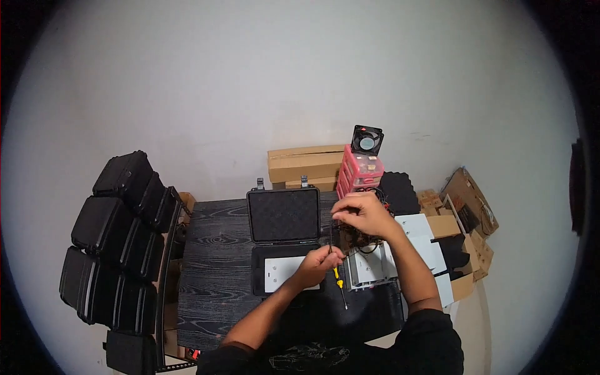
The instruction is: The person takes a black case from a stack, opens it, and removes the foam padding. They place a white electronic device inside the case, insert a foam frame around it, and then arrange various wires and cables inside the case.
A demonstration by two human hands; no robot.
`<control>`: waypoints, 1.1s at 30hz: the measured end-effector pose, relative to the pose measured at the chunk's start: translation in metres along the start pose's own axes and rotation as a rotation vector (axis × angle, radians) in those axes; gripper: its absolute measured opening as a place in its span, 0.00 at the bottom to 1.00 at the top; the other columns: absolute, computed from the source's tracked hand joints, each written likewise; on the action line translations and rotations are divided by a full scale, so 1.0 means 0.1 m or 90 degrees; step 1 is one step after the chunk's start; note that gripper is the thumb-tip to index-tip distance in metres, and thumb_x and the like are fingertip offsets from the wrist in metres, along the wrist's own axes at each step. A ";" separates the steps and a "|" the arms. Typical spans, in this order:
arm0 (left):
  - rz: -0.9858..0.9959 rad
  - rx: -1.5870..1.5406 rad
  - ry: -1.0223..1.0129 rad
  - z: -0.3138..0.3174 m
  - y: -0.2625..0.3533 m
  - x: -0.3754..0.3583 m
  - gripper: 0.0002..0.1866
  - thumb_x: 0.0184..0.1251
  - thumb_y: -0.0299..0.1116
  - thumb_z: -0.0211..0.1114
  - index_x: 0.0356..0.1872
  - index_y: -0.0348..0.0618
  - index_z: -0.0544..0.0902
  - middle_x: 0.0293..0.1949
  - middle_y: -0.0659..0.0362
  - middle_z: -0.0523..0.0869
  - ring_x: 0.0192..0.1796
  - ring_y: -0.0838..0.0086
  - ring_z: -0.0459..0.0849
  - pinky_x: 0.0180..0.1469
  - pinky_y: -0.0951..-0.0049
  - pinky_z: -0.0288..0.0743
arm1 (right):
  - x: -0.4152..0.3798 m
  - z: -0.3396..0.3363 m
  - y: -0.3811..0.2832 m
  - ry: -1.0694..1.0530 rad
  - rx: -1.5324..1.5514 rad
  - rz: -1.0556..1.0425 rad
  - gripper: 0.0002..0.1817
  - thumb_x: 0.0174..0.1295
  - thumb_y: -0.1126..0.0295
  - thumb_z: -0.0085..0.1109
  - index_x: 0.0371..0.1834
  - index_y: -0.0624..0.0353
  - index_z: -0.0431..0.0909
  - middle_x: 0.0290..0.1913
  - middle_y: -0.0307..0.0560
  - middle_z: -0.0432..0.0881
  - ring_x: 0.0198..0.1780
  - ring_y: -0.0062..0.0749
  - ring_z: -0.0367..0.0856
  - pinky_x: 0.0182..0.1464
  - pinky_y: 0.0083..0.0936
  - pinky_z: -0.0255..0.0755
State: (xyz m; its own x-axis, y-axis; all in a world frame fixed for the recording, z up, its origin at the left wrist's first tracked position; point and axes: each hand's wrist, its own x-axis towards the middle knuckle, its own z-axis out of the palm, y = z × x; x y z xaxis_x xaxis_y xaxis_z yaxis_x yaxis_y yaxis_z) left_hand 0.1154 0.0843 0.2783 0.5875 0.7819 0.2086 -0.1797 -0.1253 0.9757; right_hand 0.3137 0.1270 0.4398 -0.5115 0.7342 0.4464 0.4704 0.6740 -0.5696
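Observation:
My left hand (317,267) is closed in a pinch above the right side of an open black hard case (255,275). Higher up and to the right, my right hand (364,215) is also pinched closed. A thin dark cable-like strand (331,235) runs upright between both sets of fingertips; its exact kind is too small to make out. In the case's lower half lies a white panel (278,275), partly hidden by my left hand. Just right of that hand lies a yellow-handled screwdriver (340,285). White metal housings (369,265) sit below my right forearm.
Black cases (103,225) are stacked at the left. Behind the dark wooden table (215,250) are cardboard boxes (306,164). A pink drawer unit (359,169) carries a black fan (367,140). White plates (422,240) and open cartons (462,284) are at the right.

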 end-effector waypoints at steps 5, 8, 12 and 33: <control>0.020 0.007 0.038 -0.08 -0.19 -0.18 0.15 0.87 0.36 0.47 0.46 0.37 0.80 0.37 0.63 0.80 0.42 0.79 0.77 0.50 0.74 0.74 | -0.04 -0.16 0.30 0.074 -0.073 -0.039 0.08 0.63 0.69 0.73 0.41 0.61 0.89 0.38 0.47 0.90 0.39 0.38 0.88 0.43 0.32 0.79; 0.016 0.068 0.026 -0.13 -0.23 -0.22 0.16 0.87 0.37 0.47 0.44 0.38 0.80 0.37 0.62 0.80 0.42 0.80 0.77 0.49 0.73 0.74 | -0.08 -0.27 0.35 0.128 -0.092 -0.008 0.07 0.63 0.70 0.73 0.40 0.61 0.89 0.36 0.47 0.89 0.36 0.37 0.87 0.41 0.30 0.78; 0.002 0.163 0.041 -0.16 -0.46 -0.19 0.16 0.87 0.37 0.49 0.41 0.39 0.79 0.33 0.63 0.80 0.37 0.80 0.77 0.43 0.74 0.74 | -0.12 -0.41 0.45 0.192 -0.129 -0.007 0.07 0.63 0.71 0.73 0.40 0.61 0.89 0.35 0.46 0.87 0.33 0.32 0.84 0.37 0.27 0.76; -0.168 -0.091 0.021 -0.78 -0.23 -0.94 0.22 0.89 0.43 0.46 0.33 0.41 0.75 0.21 0.64 0.71 0.26 0.71 0.79 0.69 0.50 0.79 | -0.34 -0.68 1.44 0.632 -0.030 0.138 0.05 0.73 0.71 0.65 0.40 0.61 0.81 0.29 0.27 0.74 0.31 0.10 0.68 0.31 0.15 0.60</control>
State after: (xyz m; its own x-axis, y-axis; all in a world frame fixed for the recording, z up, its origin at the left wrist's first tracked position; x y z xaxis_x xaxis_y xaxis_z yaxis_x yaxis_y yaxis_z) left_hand 0.0031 0.0612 0.2310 0.6035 0.7955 -0.0549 -0.1356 0.1702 0.9760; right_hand 0.4478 0.2046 0.3894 0.4068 0.5621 0.7201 0.5214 0.5045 -0.6883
